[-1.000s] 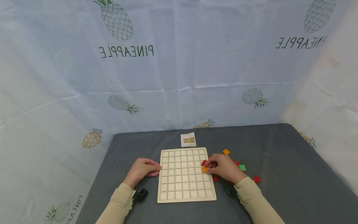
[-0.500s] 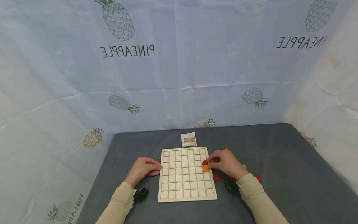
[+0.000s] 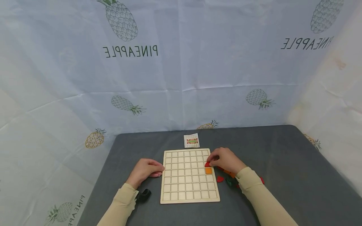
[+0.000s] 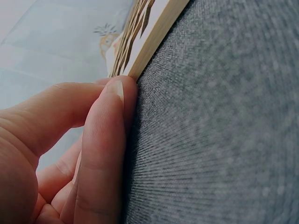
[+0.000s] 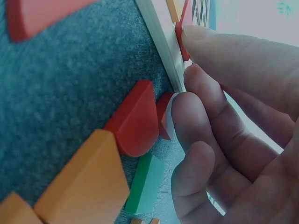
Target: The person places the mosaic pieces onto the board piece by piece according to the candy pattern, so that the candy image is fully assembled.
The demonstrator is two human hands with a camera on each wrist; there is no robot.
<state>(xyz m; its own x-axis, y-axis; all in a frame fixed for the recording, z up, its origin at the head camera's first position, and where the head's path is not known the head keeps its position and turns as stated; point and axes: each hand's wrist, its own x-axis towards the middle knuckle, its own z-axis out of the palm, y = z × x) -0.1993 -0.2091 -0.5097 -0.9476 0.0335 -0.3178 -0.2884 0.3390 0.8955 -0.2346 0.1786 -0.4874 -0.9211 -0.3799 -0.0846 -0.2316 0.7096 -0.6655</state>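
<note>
A pale wooden board (image 3: 185, 185) with a grid of square recesses lies flat on the grey table. My left hand (image 3: 145, 169) holds the board's left edge. In the left wrist view, its thumb and index fingertips meet right at the board's side (image 4: 150, 44). At the right edge of the grid sit an orange square tile (image 3: 208, 170) and, just beyond it, a red piece with a rounded outline (image 3: 207, 164). My right hand (image 3: 226, 159) pinches that red piece; in the right wrist view the thumb tip lies against the red piece (image 5: 180, 41), with the index fingertip hidden.
Right of the board lie loose pieces: a red one (image 3: 220, 179), orange ones (image 3: 229, 173) and, in the right wrist view, a green one (image 5: 145, 184). Behind the board lies a small pattern card (image 3: 191, 140). A pineapple-print cloth (image 3: 215, 69) hangs behind the table.
My right fingers have shifted from over the orange tile to the red piece beyond it, so the orange tile now shows uncovered. My left hand stays at the board's edge.
</note>
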